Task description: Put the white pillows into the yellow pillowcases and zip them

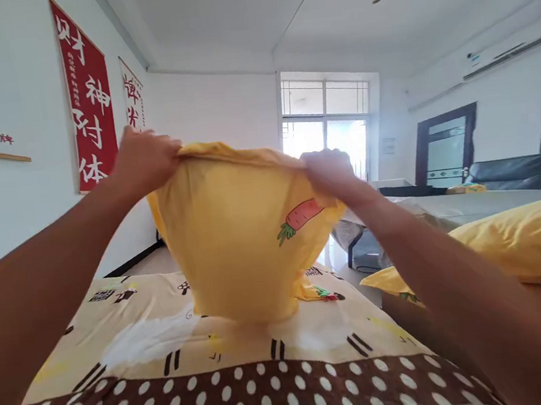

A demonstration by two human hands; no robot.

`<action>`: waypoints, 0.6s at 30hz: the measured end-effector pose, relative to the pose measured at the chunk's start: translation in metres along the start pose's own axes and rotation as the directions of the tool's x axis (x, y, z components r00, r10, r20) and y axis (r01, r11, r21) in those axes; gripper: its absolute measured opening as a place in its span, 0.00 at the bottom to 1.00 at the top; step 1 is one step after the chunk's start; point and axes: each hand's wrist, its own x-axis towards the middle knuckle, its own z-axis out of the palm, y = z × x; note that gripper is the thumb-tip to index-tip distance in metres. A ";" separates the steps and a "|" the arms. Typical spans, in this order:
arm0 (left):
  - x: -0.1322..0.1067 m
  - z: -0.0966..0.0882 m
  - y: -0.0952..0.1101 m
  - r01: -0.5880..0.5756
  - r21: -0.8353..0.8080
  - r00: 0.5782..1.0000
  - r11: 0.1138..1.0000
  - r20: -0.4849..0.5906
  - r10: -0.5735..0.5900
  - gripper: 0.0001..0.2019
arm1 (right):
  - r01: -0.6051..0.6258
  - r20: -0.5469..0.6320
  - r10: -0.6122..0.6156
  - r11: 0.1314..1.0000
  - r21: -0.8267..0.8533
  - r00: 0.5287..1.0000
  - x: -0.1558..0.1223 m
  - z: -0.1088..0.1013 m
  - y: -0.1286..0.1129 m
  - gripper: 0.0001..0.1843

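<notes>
A yellow cloth with a printed carrot hangs stretched between my two raised hands; it looks like a pillowcase. My left hand is closed round its upper left edge. At the upper right edge my right hand grips it, fingers folded over the fabric. The lower part of the cloth droops onto a patterned bed cover, where a small corner with a carrot top lies folded to the right.
To the right is a stack of yellow bedding. Behind it stand a covered table and a dark leather sofa. Red and white banners hang on the left wall. A bright window and a dark-framed door are at the back.
</notes>
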 end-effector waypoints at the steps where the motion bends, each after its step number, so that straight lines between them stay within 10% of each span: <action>1: -0.002 0.005 0.001 0.005 -0.016 1.000 1.000 0.002 -0.005 0.14 | -0.033 0.008 0.034 0.999 -0.039 0.999 0.001 0.008 0.001 0.12; 9: 0.037 0.009 0.002 0.233 -0.033 0.961 0.972 -0.145 -0.236 0.12 | -0.267 0.037 0.268 0.921 0.284 0.963 0.015 0.015 0.003 0.10; 14: 0.058 -0.003 0.000 0.262 -0.041 0.881 0.964 -0.397 -0.257 0.19 | -0.209 -0.293 0.322 0.910 0.359 0.900 0.027 0.006 0.005 0.14; 18: 0.026 0.030 -0.008 0.223 0.015 0.912 0.975 -0.355 -0.203 0.24 | -0.229 -0.080 0.266 0.921 0.316 0.960 -0.003 0.059 -0.002 0.20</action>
